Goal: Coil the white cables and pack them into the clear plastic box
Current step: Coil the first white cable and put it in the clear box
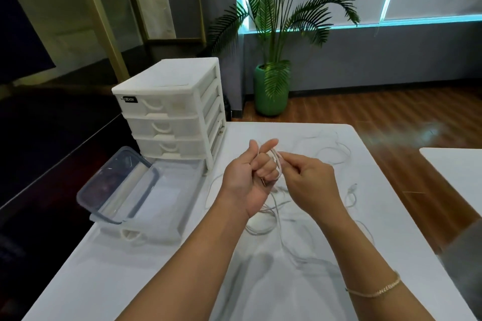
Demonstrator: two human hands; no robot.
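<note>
Clear plastic box: sits at the left of the tabletop, open, with its blue-rimmed lid propped on its left side. Nothing white shows inside it, so by my reading no cable is packed yet.

Drawer unit: white, with translucent drawers, standing just behind the box.

Left hand: raised palm-up over the middle of the tabletop, thumb and forefinger up, the other fingers curled. Turns of white cable run round those fingers — the hand serves as the former for the coil and is clamped on it.

Right hand: just beside the left, fingertips pinching the same cable near the top of the loops, apparently feeding the next turn.

Cable, look: thin, white, round, faint against the white tabletop. Below the hands it trails down into slack loops, and a small connector lies to the right.

Loose cables: further pale loops lie behind and right of the hands. How many separate leads there are I cannot tell.

Handling, as a judgement: light and limp, with a little spring, so a finished coil will likely loosen unless pinched across its turns. Best held at the bundled loops, not by a plug — pulling there strains the joint. The smooth jacket should slide easily through the fingers, though slack loops may snag.

Potted palm: on the floor beyond the tabletop.
</note>
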